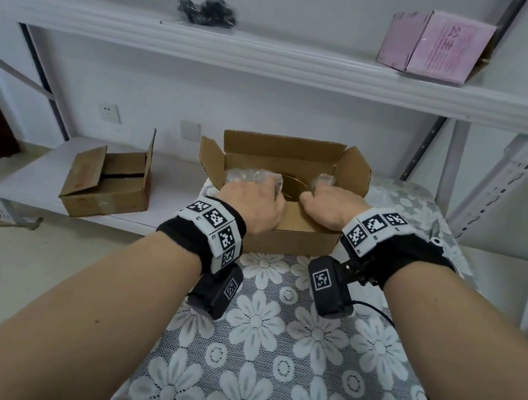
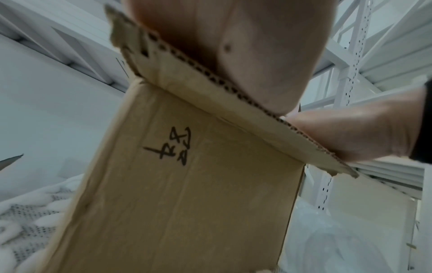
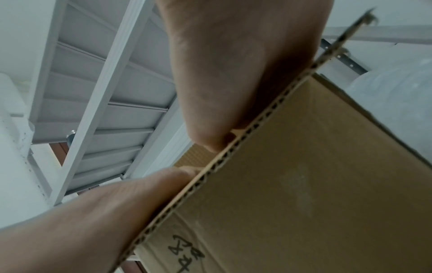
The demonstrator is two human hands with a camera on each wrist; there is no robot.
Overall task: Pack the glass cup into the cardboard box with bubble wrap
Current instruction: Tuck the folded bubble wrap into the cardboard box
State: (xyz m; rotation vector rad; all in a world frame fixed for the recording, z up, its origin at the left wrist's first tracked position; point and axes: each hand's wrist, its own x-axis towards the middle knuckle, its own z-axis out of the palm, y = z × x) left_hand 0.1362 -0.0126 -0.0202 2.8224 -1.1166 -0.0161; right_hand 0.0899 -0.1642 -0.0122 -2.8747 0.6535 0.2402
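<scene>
An open cardboard box stands on the far part of the lace-covered table, its flaps up. Both hands reach over its near wall. My left hand curls down onto clear bubble wrap at the box's left. My right hand holds a tuft of the same wrap at the right. Between them shows a round amber rim, seemingly the glass cup. The fingertips are hidden inside. In the wrist views the box wall fills the frame, with each palm against its corrugated edge.
A second open cardboard box sits on the low white shelf to the left. A pink box and a black bagged item lie on the upper shelf. Perforated shelf uprights stand close on the right.
</scene>
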